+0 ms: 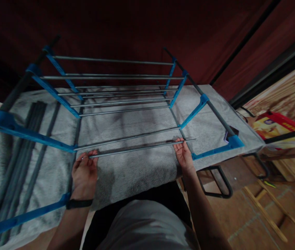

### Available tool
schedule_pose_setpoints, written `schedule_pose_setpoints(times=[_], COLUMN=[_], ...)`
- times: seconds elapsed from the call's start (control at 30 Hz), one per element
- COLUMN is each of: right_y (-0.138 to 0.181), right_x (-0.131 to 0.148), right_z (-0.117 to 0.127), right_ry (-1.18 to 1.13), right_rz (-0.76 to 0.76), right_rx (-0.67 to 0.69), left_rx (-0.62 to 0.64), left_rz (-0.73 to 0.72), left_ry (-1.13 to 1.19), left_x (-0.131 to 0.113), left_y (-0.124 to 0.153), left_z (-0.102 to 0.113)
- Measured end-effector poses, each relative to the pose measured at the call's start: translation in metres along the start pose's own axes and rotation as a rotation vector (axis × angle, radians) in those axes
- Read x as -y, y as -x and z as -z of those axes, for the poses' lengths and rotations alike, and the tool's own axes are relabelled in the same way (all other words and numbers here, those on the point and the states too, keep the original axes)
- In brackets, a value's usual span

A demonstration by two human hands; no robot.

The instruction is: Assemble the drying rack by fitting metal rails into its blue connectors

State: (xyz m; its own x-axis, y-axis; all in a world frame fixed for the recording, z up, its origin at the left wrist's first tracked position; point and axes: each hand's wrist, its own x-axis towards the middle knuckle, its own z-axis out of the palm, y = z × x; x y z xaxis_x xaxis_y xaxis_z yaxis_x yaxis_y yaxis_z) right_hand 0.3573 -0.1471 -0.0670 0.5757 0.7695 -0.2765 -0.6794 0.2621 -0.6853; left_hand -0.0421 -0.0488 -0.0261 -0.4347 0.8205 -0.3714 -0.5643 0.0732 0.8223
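Observation:
A thin grey metal rod point(137, 148) lies level between my two hands. My left hand point(85, 171) pinches it near its left end, close to the rack's left upright. Around its right end are the fingers of my right hand point(183, 152), with the tip of the rod sticking out past them. The rack frame point(126, 77) lies on the cloth, with blue plastic brackets on dark tubes at both sides. Several rods span it farther back. A blue bracket point(209, 151) at the front right and another blue bracket point(27, 217) at the front left have no rod between them.
Several dark tubes point(25, 149) lie side by side at the left on the grey cloth point(137, 173). A small dark object point(231, 133) rests inside the right frame. A red and yellow box point(279, 128) and a wooden frame point(267, 208) are at the right.

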Motion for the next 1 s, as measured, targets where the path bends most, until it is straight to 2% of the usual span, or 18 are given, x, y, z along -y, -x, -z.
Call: schedule_pose_setpoints(times=[0.13,0.33,0.67,1.0], right_y=[0.001,0.002,0.0,-0.002], right_x=[0.0,0.001,0.002,0.003], right_z=[0.0,0.001,0.003,0.007], right_ry=[0.018,0.03,0.007,0.005], right_rz=[0.008,0.003,-0.03,-0.065], right_rx=[-0.009,-0.013,-0.018,-0.032], left_rx=[0.03,-0.08,-0.067,0.016], left_rz=[0.096,0.285,0.304,0.335], left_ry=[0.049,0.086,0.155,0.186], left_x=[-0.005,-0.009,-0.006,-0.007], left_y=[0.001,0.0,0.007,0.015], left_z=[-0.001,-0.007,-0.01,-0.01])
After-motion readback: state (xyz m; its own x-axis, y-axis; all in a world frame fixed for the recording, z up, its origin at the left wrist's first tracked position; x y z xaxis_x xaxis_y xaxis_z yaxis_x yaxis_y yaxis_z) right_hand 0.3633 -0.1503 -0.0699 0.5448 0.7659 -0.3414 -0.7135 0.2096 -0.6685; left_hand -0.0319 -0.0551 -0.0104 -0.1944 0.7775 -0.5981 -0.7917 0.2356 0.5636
